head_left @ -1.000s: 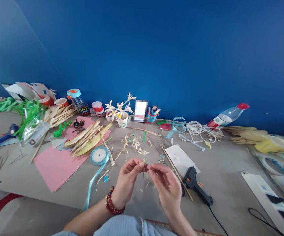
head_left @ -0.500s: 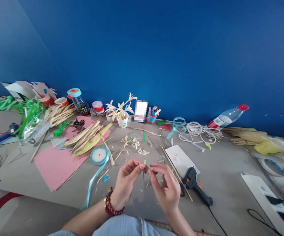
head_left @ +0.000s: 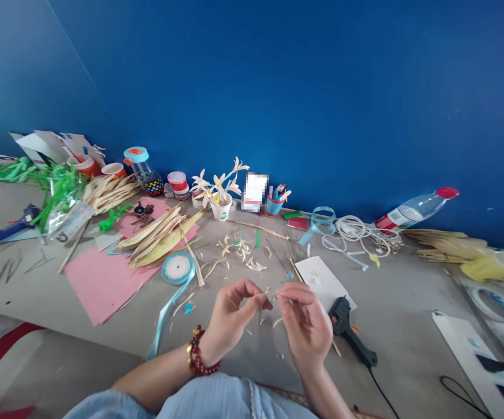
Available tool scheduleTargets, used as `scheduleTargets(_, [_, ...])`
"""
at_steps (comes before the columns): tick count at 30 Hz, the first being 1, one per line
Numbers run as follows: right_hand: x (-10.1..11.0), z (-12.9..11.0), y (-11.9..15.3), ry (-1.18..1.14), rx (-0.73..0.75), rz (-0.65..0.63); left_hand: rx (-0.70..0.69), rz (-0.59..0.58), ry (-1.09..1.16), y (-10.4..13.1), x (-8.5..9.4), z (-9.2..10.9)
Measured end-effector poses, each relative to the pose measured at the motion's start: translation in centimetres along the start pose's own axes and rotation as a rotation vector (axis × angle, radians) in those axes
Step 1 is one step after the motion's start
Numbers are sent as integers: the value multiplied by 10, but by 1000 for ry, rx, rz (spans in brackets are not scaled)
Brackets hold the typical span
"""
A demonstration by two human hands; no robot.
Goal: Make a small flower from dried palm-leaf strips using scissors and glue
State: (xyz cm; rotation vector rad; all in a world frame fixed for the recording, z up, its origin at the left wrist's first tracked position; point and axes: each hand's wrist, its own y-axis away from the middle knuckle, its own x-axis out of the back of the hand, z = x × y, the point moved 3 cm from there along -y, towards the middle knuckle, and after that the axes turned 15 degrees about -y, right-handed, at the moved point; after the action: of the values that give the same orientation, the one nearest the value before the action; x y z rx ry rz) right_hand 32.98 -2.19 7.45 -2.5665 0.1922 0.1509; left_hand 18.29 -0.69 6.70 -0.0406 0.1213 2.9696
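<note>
My left hand (head_left: 233, 317), with a red bead bracelet at its wrist, pinches a thin stem (head_left: 260, 315) between thumb and fingertips. A small yellow-green tip (head_left: 268, 290) rises above that pinch. Just to the right, my right hand (head_left: 308, 326) has its thumb and fingers pressed together; whatever is between them is too small to make out. Beyond both hands lie cream petal pieces (head_left: 255, 265) and small cream flowers (head_left: 234, 247). At the back, a white paper cup (head_left: 222, 211) holds several finished-looking cream flowers (head_left: 219, 185).
A black glue gun (head_left: 348, 329) lies right of my right hand, its cord running forward. Left are a blue ribbon roll (head_left: 177, 268), dried husks (head_left: 156, 238) and pink paper (head_left: 99, 285). White card (head_left: 324, 279), a bottle (head_left: 413, 212) and a power strip (head_left: 470, 355) are rightward.
My hands have drawn slightly apart, the right one moving right. The yellow-green tip stays with my left hand. The whole view has shifted a little.
</note>
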Motion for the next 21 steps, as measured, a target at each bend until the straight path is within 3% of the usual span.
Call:
scheduleTargets(5, [0,1,1,19,41,21,-45,-9,-106,1,-1,-4])
scheduleTargets(14, [-2,4,5,59,102,26,-42,-15,-107,1,-2,-3])
scheduleTargets(21, [-2,5,5,178,249,30,-34,-13,-105,1,-2,-1])
